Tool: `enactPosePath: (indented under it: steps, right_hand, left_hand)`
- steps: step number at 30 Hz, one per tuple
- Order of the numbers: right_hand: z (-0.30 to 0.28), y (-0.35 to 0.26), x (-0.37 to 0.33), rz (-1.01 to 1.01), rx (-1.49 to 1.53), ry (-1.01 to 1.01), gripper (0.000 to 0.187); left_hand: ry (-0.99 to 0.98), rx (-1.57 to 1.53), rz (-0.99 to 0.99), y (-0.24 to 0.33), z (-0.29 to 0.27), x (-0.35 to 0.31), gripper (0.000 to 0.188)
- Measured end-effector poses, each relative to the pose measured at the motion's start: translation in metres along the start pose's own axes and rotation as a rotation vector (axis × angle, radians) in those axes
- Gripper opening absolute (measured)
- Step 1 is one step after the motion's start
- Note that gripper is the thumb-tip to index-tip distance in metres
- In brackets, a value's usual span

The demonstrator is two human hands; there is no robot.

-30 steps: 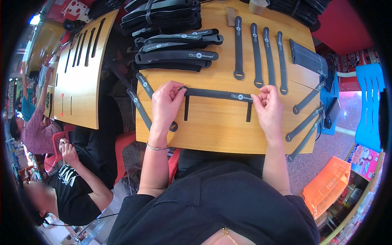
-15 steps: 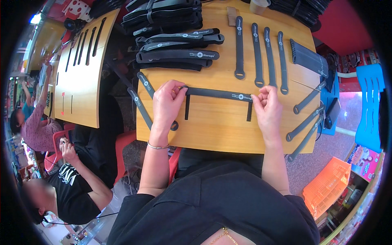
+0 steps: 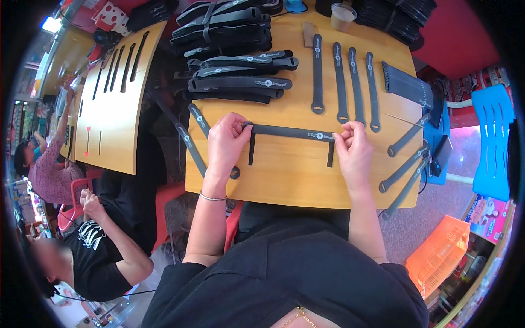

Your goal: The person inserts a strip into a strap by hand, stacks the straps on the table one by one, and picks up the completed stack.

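Observation:
A dark grey strap (image 3: pixel 284 132) with a pale printed label stretches level between my two hands, just over the wooden table. My left hand (image 3: pixel 227 139) pinches one end of it between thumb and fingers. At the labelled end, my right hand (image 3: pixel 353 150) is closed in a similar pinch. Below the strap, a thin black strip (image 3: pixel 251 150) points toward me near the left end, and a second black strip (image 3: pixel 330 154) does so near the right end. A further strap (image 3: pixel 198 117) runs beneath my left wrist, its looped end showing beside it.
Stacked straps (image 3: pixel 235 85) and a tied bundle (image 3: pixel 219 30) stand at the back left. Several straps (image 3: pixel 338 82) lie in a row beyond my right hand, others (image 3: pixel 404 136) at the right edge. A cup (image 3: pixel 343 17) stands far back; an orange crate (image 3: pixel 439 254) lower right; a person (image 3: pixel 104 251) sits left.
The whole view has shifted slightly, so the far table items sit lower in the picture. Both hands keep their pinch on the strap; no grip has visibly changed.

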State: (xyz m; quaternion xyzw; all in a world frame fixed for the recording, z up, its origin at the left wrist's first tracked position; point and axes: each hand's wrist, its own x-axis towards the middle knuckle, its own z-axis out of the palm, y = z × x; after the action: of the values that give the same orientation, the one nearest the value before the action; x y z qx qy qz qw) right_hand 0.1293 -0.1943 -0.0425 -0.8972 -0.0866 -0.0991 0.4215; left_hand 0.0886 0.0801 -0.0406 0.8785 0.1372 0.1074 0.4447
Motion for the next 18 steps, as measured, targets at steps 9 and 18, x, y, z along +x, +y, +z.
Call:
enactPosePath:
  steps: [9, 18]
  right_hand:
    - [-0.017, -0.004, -0.004, 0.172, 0.321, -0.088, 0.023]
    - [0.010, -0.051, -0.038, -0.479, -0.467, -0.458, 0.065]
  left_hand:
    - [0.147, 0.228, 0.332, 0.023, 0.001, -0.018, 0.024]
    - [-0.208, 0.492, 0.485, 0.026, 0.030, -0.047, 0.053]
